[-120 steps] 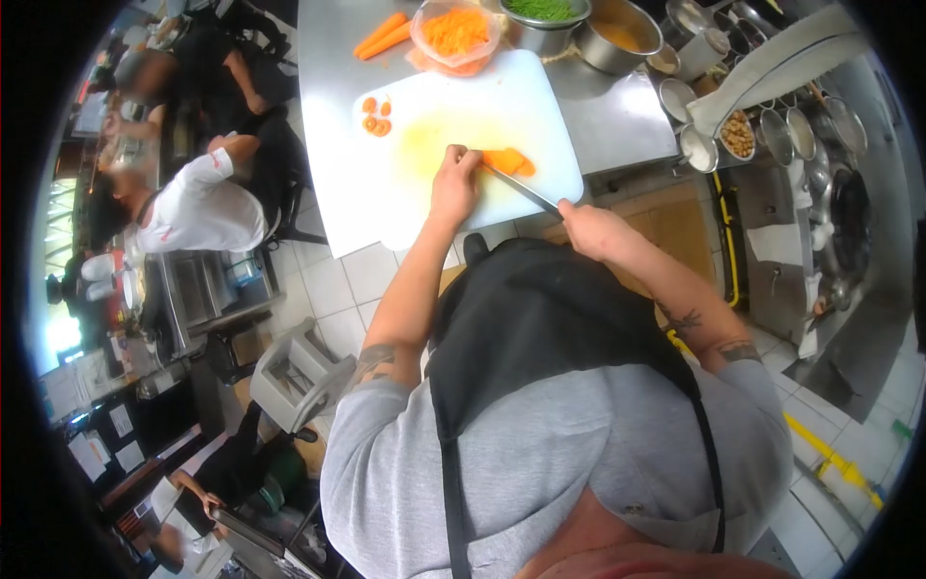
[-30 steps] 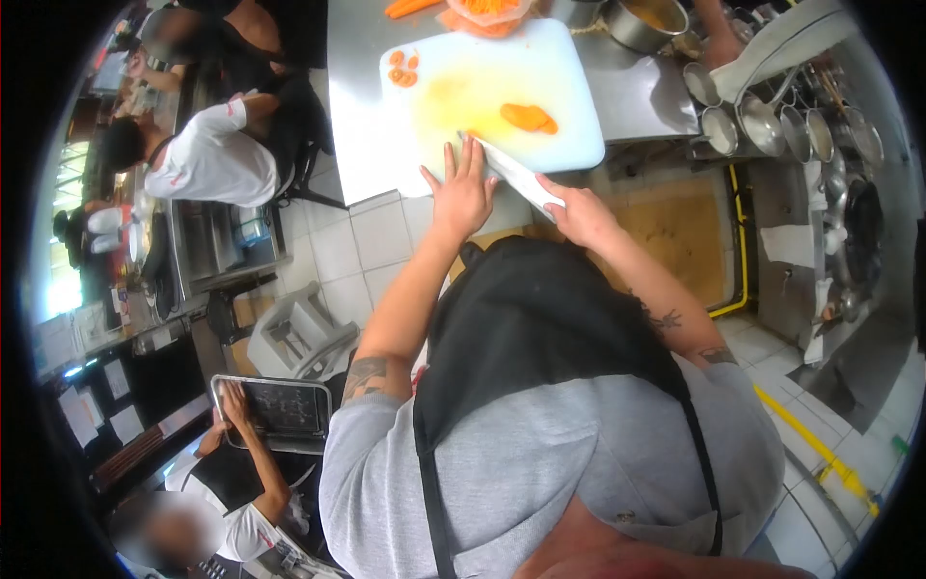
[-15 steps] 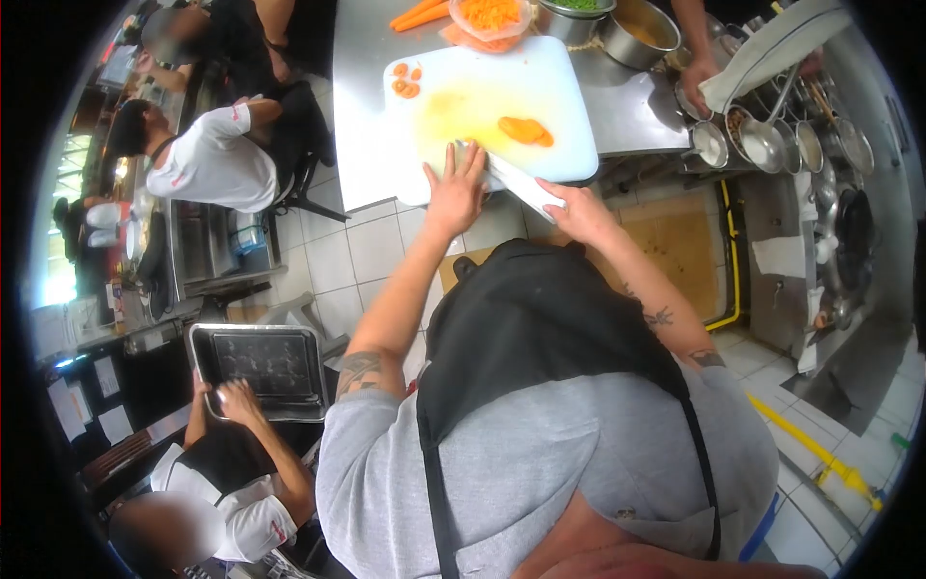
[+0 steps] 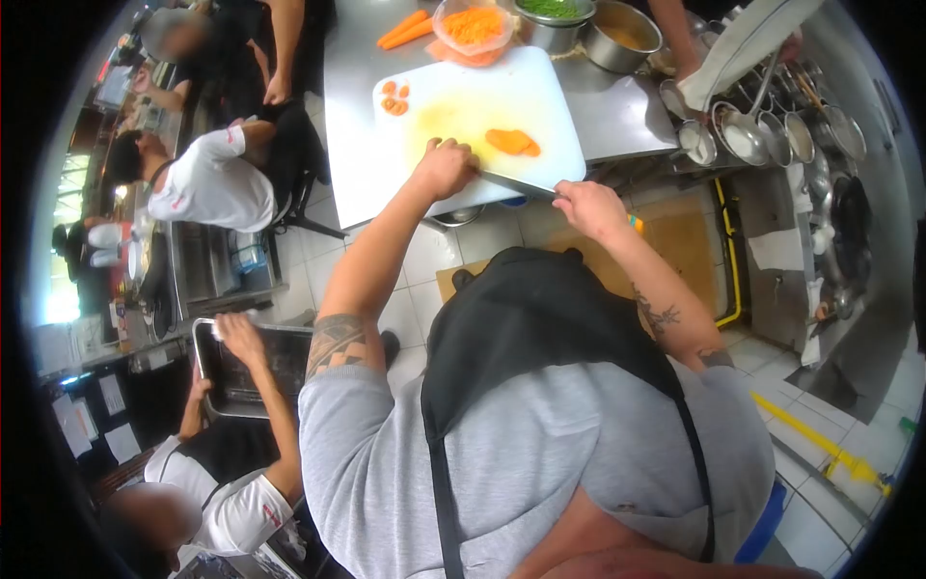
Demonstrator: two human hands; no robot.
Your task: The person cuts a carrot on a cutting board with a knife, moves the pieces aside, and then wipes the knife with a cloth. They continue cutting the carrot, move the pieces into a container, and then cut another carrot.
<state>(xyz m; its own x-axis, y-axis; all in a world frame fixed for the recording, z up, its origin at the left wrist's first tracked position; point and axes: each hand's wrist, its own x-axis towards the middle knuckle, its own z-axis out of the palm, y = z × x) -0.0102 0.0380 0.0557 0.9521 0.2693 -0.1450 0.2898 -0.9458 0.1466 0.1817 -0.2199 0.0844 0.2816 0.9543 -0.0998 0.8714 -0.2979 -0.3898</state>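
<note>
A white cutting board [image 4: 540, 87] lies on the metal counter. My right hand [image 4: 590, 208] is closed around the handle of a knife [image 4: 519, 182], whose blade points left along the board's near edge. Beside the blade's far end, my left hand [image 4: 447, 169] is closed, with its fingers curled at the board; what it holds, if anything, is hidden. Flat orange carrot pieces [image 4: 512, 143] lie on a wet yellow stain beyond the blade. Several small carrot slices [image 4: 394, 98] sit at the board's far left corner.
Behind the board are a tub of chopped carrot [image 4: 474, 26], whole carrots [image 4: 405, 30] and a metal pot [image 4: 622, 37]. Several small pans [image 4: 744, 138] stand right, near another person's hand. At lower left a person holds a metal tray [image 4: 233, 401]; others are at upper left.
My left hand has gone from spread fingers to curled ones. The knife has turned, its blade now lying flatter across the view. The person at lower left has moved a hand up over the tray.
</note>
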